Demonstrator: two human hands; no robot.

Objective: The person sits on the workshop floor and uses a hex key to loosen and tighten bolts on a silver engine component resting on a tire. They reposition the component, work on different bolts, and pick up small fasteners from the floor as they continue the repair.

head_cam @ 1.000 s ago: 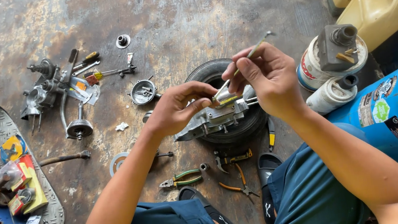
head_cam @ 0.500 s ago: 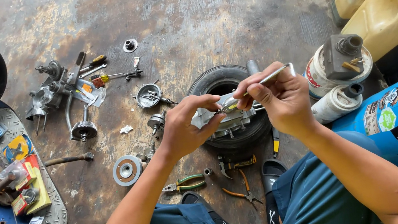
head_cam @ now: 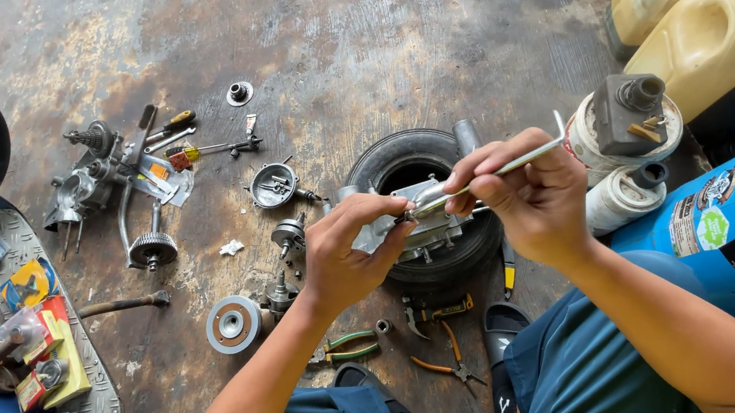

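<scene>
metal part (head_cam: 408, 229) on small tyre (head_cam: 418, 158) | jugs (head_cam: 692, 36) far right | pliers (head_cam: 347, 346) near knees | loose parts (head_cam: 117, 186) left, possibly carburettor pieces

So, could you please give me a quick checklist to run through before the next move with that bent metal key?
1. Right hand grips the L-shaped metal key: ok.
2. Left hand steadies the grey metal housing at the key's tip: ok.
3. Key tip seated in its fastener: cannot tell, fingers hide it.
4. Housing rests on the small black tyre: ok, though whether it sits firmly I cannot tell.
5. Pliers within reach: ok, green-handled pliers and orange-handled pliers lie on the floor by the knees.
</scene>
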